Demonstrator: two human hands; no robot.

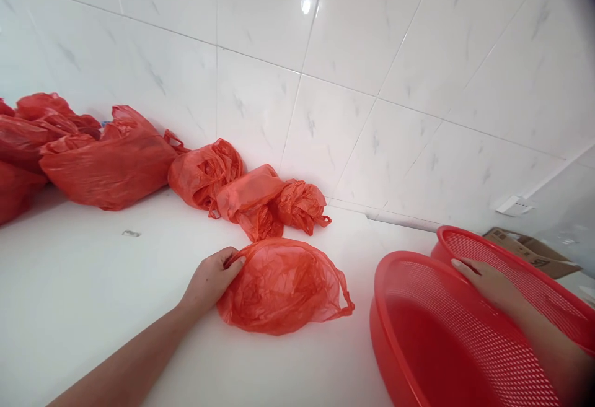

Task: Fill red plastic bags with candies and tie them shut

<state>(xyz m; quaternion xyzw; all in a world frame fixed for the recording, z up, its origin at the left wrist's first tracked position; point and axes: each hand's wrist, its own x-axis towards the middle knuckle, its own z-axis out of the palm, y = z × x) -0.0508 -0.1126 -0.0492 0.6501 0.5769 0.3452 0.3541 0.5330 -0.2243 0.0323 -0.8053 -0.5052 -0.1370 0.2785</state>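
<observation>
A thin red plastic bag lies on the white table with its mouth spread toward me. My left hand pinches the left edge of that bag between thumb and fingers. One loop handle of the bag sticks out on its right. At the right, my right hand is closed over the far rim of the nearer red plastic basket, partly hiding it. Some of its fingers are out of sight behind the rim. A second red mesh basket stands just behind, touching or close to the first.
Several filled red plastic bags line the wall from the left to the middle. A small scrap lies on the white table. A cardboard box sits behind the baskets, below a white wall socket. White tiles cover the wall.
</observation>
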